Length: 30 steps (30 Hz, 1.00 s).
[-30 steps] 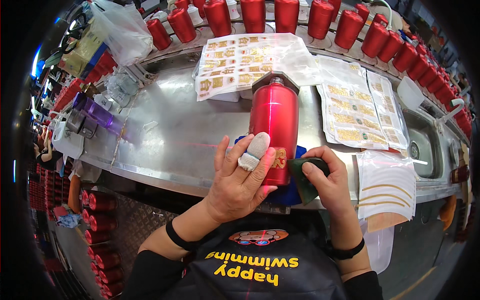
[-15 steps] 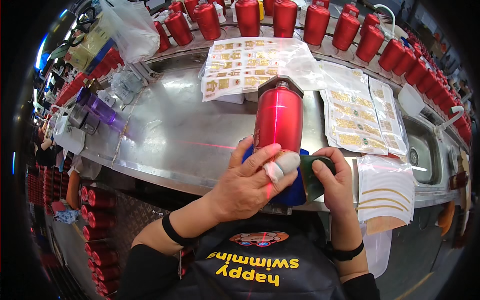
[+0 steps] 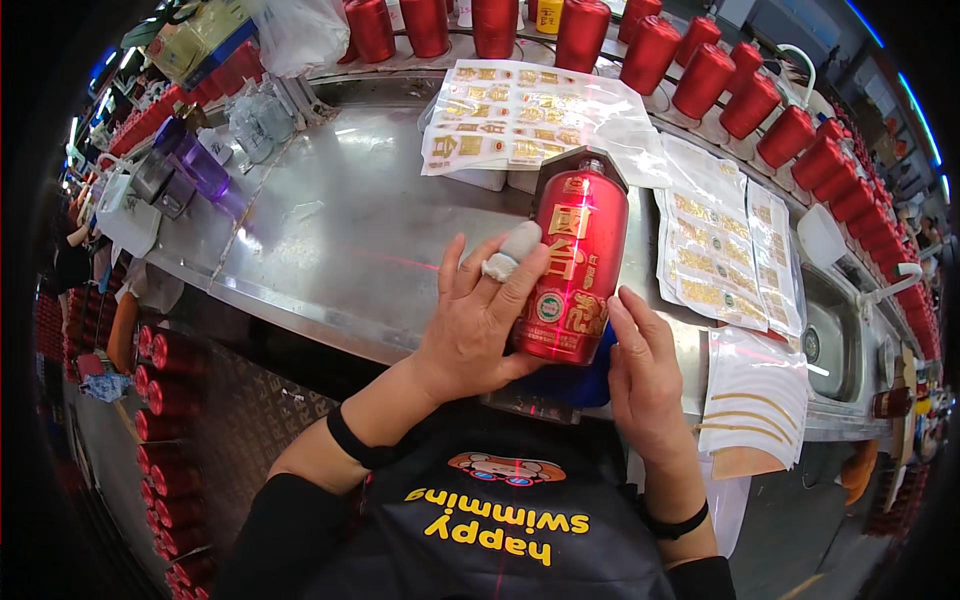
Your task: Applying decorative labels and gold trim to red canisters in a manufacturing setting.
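A glossy red bottle (image 3: 582, 260) with gold lettering and a round green-and-white emblem lies on its side, its neck away from me and in a dark angular holder (image 3: 625, 178). A blue pad (image 3: 575, 385) shows beneath its base. My left hand (image 3: 480, 315) grips the bottle's left side, thumb by the base and a finger on the printed face. One left finger wears a white wrap (image 3: 515, 248). Against the lower right side rests my right hand (image 3: 645, 375), thumb and fingers at the bottle's edge. Anything in that palm is hidden.
Beyond the bottle lie sheets of gold decals (image 3: 510, 115), with more decal sheets (image 3: 712, 240) to the right. Curved gold strips on a white sheet (image 3: 755, 395) sit near a sink (image 3: 835, 335). Red bottles (image 3: 582, 35) line the back. A purple cup (image 3: 195, 165) stands left.
The bottle has turned, bringing its gold print into view. My left hand has moved from its base to its left side. The dark green flat piece in my right hand is no longer visible.
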### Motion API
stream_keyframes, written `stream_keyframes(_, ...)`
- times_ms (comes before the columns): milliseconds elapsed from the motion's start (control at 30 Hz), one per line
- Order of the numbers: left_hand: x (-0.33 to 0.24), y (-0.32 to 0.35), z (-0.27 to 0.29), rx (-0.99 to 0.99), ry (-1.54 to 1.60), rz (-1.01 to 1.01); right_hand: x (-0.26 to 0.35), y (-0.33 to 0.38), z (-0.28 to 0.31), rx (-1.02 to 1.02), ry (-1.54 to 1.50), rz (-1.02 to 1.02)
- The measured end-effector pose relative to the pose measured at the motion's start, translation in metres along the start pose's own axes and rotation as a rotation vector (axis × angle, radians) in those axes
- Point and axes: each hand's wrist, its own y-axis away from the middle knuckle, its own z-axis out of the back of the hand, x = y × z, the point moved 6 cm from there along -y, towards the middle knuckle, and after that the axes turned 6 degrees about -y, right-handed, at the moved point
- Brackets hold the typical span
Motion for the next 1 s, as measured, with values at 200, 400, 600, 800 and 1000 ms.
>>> stream_keyframes(200, -0.003, -0.007, 0.006, 0.043, -0.13, -0.027, 0.0, 0.0, -0.003, 0.023, -0.003, 0.018)
stream_keyframes(400, 0.013, 0.002, -0.01, 0.119, 0.356, 0.053, 0.001, 0.005, -0.005, 0.006, 0.04, 0.059)
stream_keyframes(600, 0.012, 0.0, -0.018, 0.063, 0.692, 0.186, 0.0, 0.009, -0.009, -0.013, 0.019, 0.046)
stream_keyframes(800, 0.011, -0.001, -0.017, 0.035, 0.562, 0.219, 0.001, 0.006, -0.009, 0.031, 0.044, 0.069)
stream_keyframes(1000, 0.013, 0.001, -0.016, 0.026, 0.654, 0.255, 0.003, 0.007, -0.009, 0.047, 0.086, 0.116)
